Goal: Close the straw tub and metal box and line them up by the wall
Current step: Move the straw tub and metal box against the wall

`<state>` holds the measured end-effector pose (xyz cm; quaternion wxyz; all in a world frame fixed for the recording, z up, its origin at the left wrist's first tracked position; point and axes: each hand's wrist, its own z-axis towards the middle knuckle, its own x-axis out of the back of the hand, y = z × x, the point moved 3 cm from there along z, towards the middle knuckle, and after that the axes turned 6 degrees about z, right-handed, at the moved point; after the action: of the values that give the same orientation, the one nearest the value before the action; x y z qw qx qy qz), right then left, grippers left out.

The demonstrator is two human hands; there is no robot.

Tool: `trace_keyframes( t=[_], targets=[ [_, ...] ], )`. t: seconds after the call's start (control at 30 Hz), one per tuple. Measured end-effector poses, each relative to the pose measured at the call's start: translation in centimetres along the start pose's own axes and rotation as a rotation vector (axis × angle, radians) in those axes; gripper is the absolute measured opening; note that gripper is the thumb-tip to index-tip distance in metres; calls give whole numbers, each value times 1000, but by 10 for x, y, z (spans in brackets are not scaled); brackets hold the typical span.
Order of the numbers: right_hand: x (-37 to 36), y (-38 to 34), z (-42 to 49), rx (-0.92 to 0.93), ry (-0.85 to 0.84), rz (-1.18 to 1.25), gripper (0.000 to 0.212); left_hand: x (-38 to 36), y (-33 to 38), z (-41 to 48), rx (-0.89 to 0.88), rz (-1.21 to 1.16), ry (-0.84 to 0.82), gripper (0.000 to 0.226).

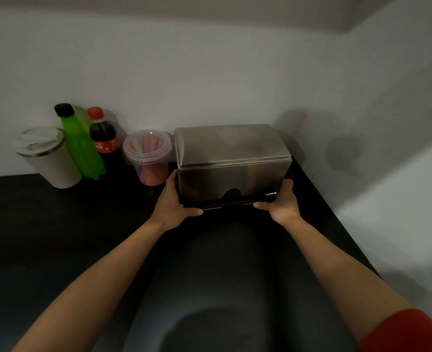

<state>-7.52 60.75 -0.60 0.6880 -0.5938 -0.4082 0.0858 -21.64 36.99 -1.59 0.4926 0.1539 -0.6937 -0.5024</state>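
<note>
Our fingers (284, 185) wrap the lower front corners of the metal box (231, 163): the left hand (173, 204) grips its left corner, the right hand (282, 203) its right, thumbs along the bottom edge. The box sits lid down on the dark surface (57, 224), close to the wall (209, 72). Just left of it stands the straw tub (147, 157), lid on, red straws inside. Further left come a cola bottle (104, 134), a green bottle (81, 144) and a white tumbler (49, 157).
</note>
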Motion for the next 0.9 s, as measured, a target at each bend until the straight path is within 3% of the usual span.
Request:
trace_keyframes(
  t=[0.9],
  targets=[
    [-14,5,40,37,-20,114,77,3,2,37,-32,42,38,112]
  ],
)
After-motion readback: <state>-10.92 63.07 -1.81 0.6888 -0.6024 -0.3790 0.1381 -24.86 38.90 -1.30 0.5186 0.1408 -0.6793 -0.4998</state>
